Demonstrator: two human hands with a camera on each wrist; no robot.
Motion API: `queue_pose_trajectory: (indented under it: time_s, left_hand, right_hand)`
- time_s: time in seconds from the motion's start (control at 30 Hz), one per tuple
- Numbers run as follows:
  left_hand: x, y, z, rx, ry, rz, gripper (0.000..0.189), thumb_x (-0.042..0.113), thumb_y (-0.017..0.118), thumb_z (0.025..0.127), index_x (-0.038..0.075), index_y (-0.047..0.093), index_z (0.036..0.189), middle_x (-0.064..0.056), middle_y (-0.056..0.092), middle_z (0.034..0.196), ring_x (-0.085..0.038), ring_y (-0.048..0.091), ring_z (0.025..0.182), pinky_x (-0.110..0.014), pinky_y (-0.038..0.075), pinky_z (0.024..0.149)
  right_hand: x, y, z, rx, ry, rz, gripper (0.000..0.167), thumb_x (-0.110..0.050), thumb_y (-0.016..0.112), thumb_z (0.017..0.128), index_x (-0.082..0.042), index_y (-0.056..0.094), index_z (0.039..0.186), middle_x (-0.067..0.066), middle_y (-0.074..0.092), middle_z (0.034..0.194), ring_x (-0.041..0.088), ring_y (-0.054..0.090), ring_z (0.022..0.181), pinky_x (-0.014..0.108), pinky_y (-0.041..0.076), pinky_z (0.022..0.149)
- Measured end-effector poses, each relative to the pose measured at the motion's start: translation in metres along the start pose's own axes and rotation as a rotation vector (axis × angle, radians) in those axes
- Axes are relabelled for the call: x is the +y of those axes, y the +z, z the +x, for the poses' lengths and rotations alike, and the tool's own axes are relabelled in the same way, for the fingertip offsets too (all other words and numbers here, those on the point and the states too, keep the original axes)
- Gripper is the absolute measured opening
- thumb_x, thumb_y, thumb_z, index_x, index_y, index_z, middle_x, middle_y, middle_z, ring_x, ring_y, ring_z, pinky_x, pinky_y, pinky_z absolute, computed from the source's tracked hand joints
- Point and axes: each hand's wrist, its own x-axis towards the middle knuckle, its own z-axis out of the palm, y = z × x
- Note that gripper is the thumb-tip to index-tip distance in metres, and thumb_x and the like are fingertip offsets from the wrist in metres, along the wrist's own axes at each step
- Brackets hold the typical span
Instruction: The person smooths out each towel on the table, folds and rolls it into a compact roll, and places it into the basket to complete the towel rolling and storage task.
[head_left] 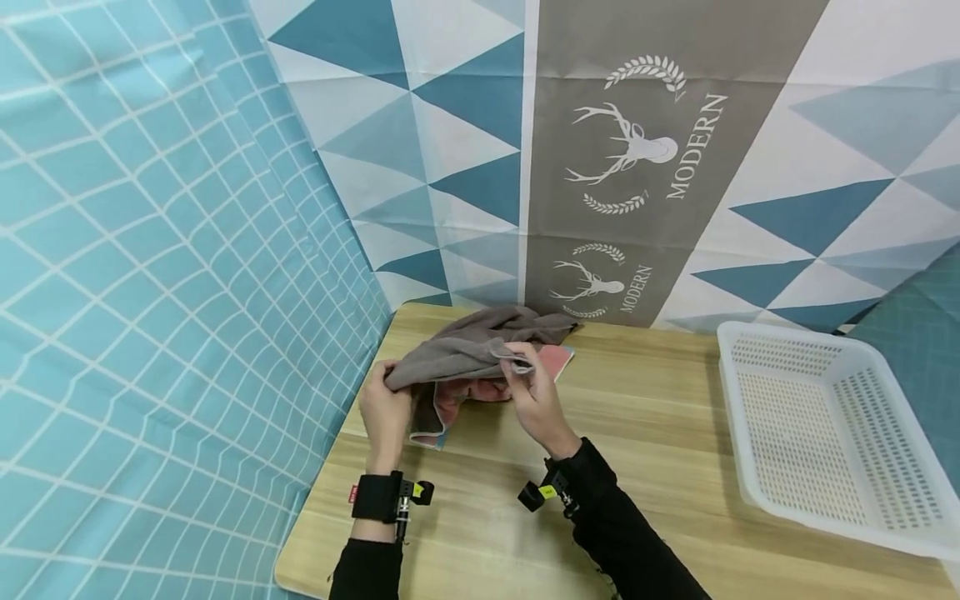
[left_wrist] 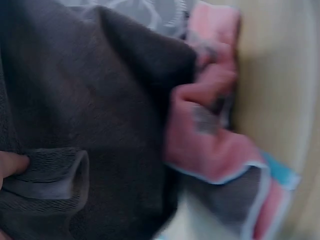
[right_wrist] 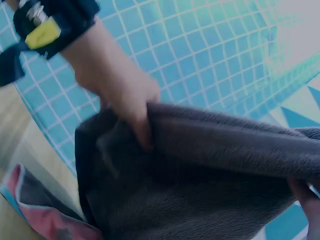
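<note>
Head view: the left hand (head_left: 386, 410) and right hand (head_left: 537, 402) both grip a gray towel (head_left: 453, 357), partly over a pink cloth (head_left: 556, 359) near the table's (head_left: 652, 408) far left corner; a white basket (head_left: 791, 425) sits near the right edge.

2 hands (head_left: 386, 408) (head_left: 538, 404), towel (head_left: 453, 354) count unclear, 2 wristbands (head_left: 375, 498) (head_left: 588, 475), 1 basket (head_left: 795, 425), 1 tabletop (head_left: 645, 400), 2 deer prints (head_left: 656, 150) (head_left: 611, 287).

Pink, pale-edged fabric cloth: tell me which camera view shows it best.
Left wrist view: the pink cloth looks largest there. The head view shows it smaller, partly hidden by the gray fabric towel; the right wrist, only a lower-left piece.
</note>
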Motion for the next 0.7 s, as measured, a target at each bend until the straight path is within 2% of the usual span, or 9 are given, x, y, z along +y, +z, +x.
queue_pose_trajectory:
  time_s: [0.1, 0.2, 0.27, 0.3, 0.33, 0.4, 0.47, 0.53, 0.7]
  left_hand:
    - [0.017, -0.013, 0.004, 0.076, 0.102, -0.027, 0.016, 0.003, 0.065, 0.092, 0.006, 0.070, 0.106, -0.015, 0.071, 0.098, -0.036, 0.067, 0.087, -0.051, 0.052, 0.080]
    - [0.040, -0.028, 0.006, 0.192, 0.283, -0.080, 0.012, 0.002, 0.065, 0.093, 0.003, 0.071, 0.104, -0.017, 0.070, 0.095, -0.035, 0.066, 0.086, -0.048, 0.052, 0.082]
    - [0.060, -0.038, 0.006, 0.270, 0.413, -0.116, 0.012, 0.001, 0.065, 0.093, 0.002, 0.072, 0.102, -0.018, 0.070, 0.092, -0.036, 0.066, 0.085, -0.048, 0.051, 0.089]
    - [0.071, -0.043, 0.007, 0.309, 0.478, -0.131, 0.011, 0.000, 0.066, 0.093, 0.001, 0.073, 0.101, -0.018, 0.070, 0.091, -0.035, 0.066, 0.085, -0.048, 0.050, 0.093]
    - [0.083, -0.049, 0.008, 0.338, 0.528, -0.147, 0.011, -0.002, 0.066, 0.092, 0.000, 0.074, 0.100, -0.019, 0.070, 0.089, -0.036, 0.065, 0.084, -0.048, 0.049, 0.097]
    - [0.106, -0.058, 0.010, 0.367, 0.597, -0.176, 0.012, -0.005, 0.066, 0.091, 0.000, 0.074, 0.098, -0.019, 0.070, 0.087, -0.035, 0.064, 0.081, -0.049, 0.045, 0.102]
    - [0.125, -0.064, 0.012, 0.361, 0.653, -0.191, 0.011, -0.005, 0.066, 0.090, 0.000, 0.074, 0.097, -0.019, 0.070, 0.086, -0.035, 0.065, 0.081, -0.048, 0.045, 0.103]
    - [0.141, -0.067, 0.012, 0.315, 0.701, -0.198, 0.011, -0.004, 0.066, 0.091, 0.000, 0.074, 0.097, -0.018, 0.071, 0.087, -0.034, 0.064, 0.081, -0.047, 0.045, 0.102]
    - [0.165, -0.066, 0.007, 0.065, 0.812, -0.118, 0.013, 0.004, 0.064, 0.092, 0.001, 0.070, 0.104, -0.015, 0.071, 0.096, -0.031, 0.064, 0.091, -0.046, 0.043, 0.101]
  right_hand:
    - [0.003, -0.010, 0.002, 0.056, -0.137, 0.025, 0.023, 0.009, 0.037, 0.103, 0.012, 0.041, 0.126, 0.001, 0.044, 0.091, 0.010, 0.038, 0.072, 0.028, 0.034, 0.071]
    - [0.000, -0.019, 0.006, 0.137, -0.287, 0.039, 0.020, 0.001, 0.039, 0.105, 0.015, 0.039, 0.119, -0.007, 0.049, 0.096, 0.005, 0.045, 0.082, 0.022, 0.037, 0.076]
    - [-0.007, -0.028, 0.008, 0.198, -0.383, 0.036, 0.026, -0.007, 0.039, 0.106, 0.018, 0.037, 0.113, -0.004, 0.051, 0.104, 0.005, 0.048, 0.091, 0.019, 0.039, 0.081]
    - [-0.012, -0.033, 0.009, 0.224, -0.420, 0.040, 0.032, -0.012, 0.039, 0.107, 0.020, 0.036, 0.111, -0.003, 0.051, 0.099, 0.005, 0.049, 0.087, 0.018, 0.040, 0.078]
    - [-0.017, -0.037, 0.011, 0.253, -0.454, 0.046, 0.037, -0.016, 0.040, 0.107, 0.021, 0.035, 0.108, -0.002, 0.051, 0.095, 0.004, 0.048, 0.083, 0.017, 0.040, 0.075]
    - [-0.027, -0.047, 0.014, 0.309, -0.508, 0.052, 0.042, -0.019, 0.042, 0.106, 0.022, 0.034, 0.104, 0.002, 0.053, 0.099, 0.009, 0.050, 0.087, 0.021, 0.041, 0.080]
    - [-0.037, -0.056, 0.016, 0.361, -0.541, 0.061, 0.043, -0.020, 0.043, 0.106, 0.022, 0.036, 0.103, 0.003, 0.055, 0.099, 0.010, 0.051, 0.086, 0.022, 0.042, 0.080]
    - [-0.045, -0.063, 0.017, 0.412, -0.560, 0.067, 0.040, -0.019, 0.044, 0.106, 0.020, 0.039, 0.103, 0.004, 0.057, 0.106, 0.014, 0.052, 0.092, 0.025, 0.042, 0.086]
    - [-0.062, -0.073, 0.015, 0.457, -0.564, 0.134, 0.029, -0.014, 0.041, 0.106, 0.013, 0.045, 0.116, 0.011, 0.055, 0.116, 0.019, 0.053, 0.103, 0.030, 0.042, 0.093]
